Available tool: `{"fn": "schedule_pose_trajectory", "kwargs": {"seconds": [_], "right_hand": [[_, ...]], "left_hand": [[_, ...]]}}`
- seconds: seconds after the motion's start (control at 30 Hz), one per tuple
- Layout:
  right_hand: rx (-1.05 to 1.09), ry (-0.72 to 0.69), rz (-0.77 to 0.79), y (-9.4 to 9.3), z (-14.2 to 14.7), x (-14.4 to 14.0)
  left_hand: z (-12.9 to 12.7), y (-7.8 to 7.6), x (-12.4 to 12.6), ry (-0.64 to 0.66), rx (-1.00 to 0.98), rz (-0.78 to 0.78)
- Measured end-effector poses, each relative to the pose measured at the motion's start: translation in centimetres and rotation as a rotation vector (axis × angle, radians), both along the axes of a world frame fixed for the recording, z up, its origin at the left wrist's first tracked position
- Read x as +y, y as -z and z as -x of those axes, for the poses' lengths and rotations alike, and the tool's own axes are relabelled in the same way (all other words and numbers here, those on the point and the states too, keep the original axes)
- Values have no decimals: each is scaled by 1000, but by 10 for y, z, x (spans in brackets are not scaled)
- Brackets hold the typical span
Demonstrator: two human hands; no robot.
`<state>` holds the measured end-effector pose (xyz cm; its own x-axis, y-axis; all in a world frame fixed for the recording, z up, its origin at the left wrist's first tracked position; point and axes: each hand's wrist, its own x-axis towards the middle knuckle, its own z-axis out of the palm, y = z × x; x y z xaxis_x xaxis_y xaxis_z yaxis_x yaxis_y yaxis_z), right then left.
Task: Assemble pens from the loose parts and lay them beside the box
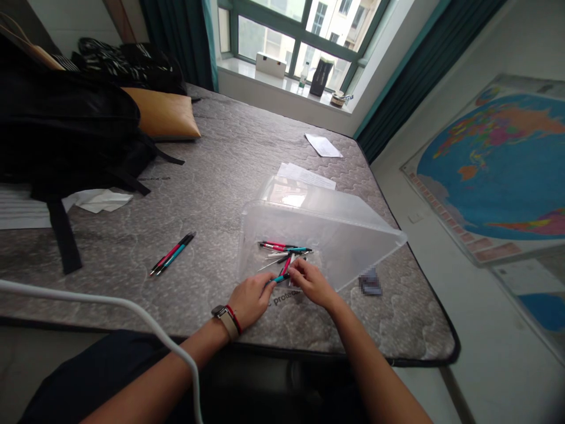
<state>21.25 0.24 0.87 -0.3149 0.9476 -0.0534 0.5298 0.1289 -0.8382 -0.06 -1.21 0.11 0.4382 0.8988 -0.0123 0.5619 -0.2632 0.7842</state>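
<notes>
My left hand (pixel 252 299) is closed on a teal pen (pixel 279 278), holding it low in front of the clear plastic box. The fingers of my right hand (pixel 312 281) are pinched together at the pen's dark end; what exactly lies between them is too small to make out. Behind my hands, a pile of pen parts and pens (pixel 282 257), red, teal, black and white, lies at the opening of the translucent plastic box (pixel 326 229), which rests tipped on its side. Farther left, a red pen (pixel 170 257) and another teal pen (pixel 177 257) lie side by side on the mattress.
A grey quilted mattress (pixel 212 194) forms the work surface. Papers (pixel 309 175) lie behind the box. At left sit a black backpack (pixel 66 123) and a tan cushion (pixel 165 113). A white cable (pixel 128 306) crosses the lower left, over my left forearm.
</notes>
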Motion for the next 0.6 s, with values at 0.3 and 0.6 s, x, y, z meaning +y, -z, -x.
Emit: {"fn": "schedule_pose_trajectory", "kwargs": {"seconds": [0.3,0.6], "right_hand": [[-230,43,-93,11,8,3],[-93,-36,-41,3,4,-1]], "left_hand": [[-3,4,-3,-37,55,10],[-2,4,-3,-63,69,18]]}}
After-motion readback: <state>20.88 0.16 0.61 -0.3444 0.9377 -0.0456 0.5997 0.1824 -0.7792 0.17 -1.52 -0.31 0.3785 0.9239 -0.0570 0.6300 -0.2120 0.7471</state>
